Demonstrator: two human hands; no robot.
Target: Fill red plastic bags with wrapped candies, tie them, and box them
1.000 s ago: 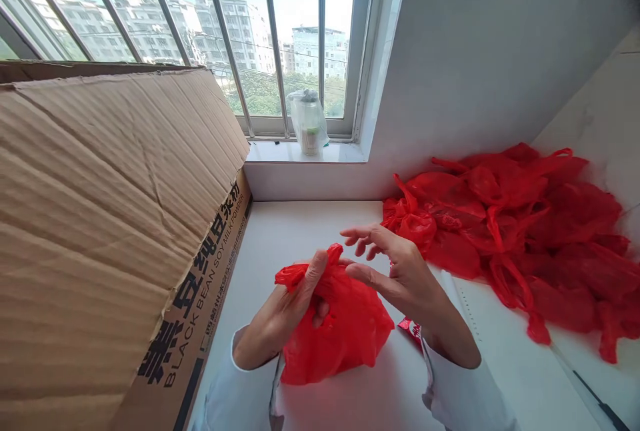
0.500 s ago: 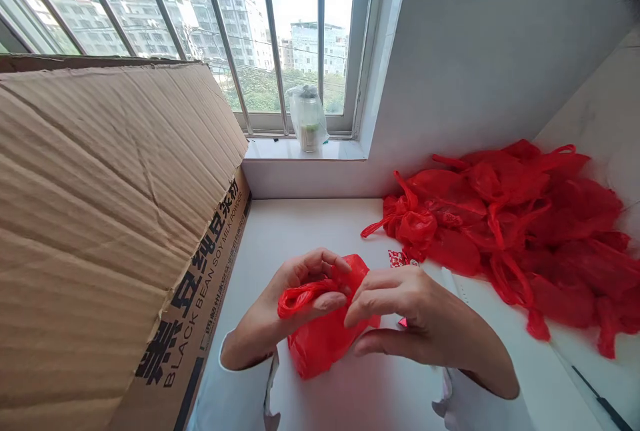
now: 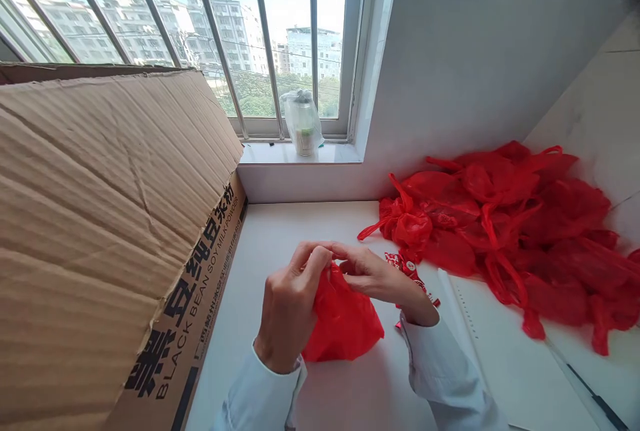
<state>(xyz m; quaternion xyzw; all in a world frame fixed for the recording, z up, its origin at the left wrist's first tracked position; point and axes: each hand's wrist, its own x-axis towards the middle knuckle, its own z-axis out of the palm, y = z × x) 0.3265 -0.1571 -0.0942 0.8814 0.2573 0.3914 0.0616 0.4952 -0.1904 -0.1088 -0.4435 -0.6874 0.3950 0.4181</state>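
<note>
A red plastic bag (image 3: 346, 321) rests on the white table between my hands, its body bulging and its neck gathered upward. At its top left, my left hand (image 3: 293, 304) is closed with the thumb and curled fingers pinching the gathered plastic. From the right, my right hand (image 3: 373, 274) reaches over, and its fingers meet the left ones at the bag's neck, closed on the plastic. The fingers cover the handles and the very top. Just behind my right wrist lie small red patterned packets (image 3: 411, 270), partly hidden by the forearm.
A large cardboard box (image 3: 125, 218) stands at the left. A heap of red plastic bags (image 3: 510, 231) fills the right side against the wall. Near it lie a white notebook (image 3: 520, 351) and a black-handled tool (image 3: 607, 408). A bagged jar (image 3: 303, 128) stands on the windowsill (image 3: 255, 153).
My hands have come together at the bag's neck; the looped red handles that lay over my left hand are now hidden. The view has shifted slightly.
</note>
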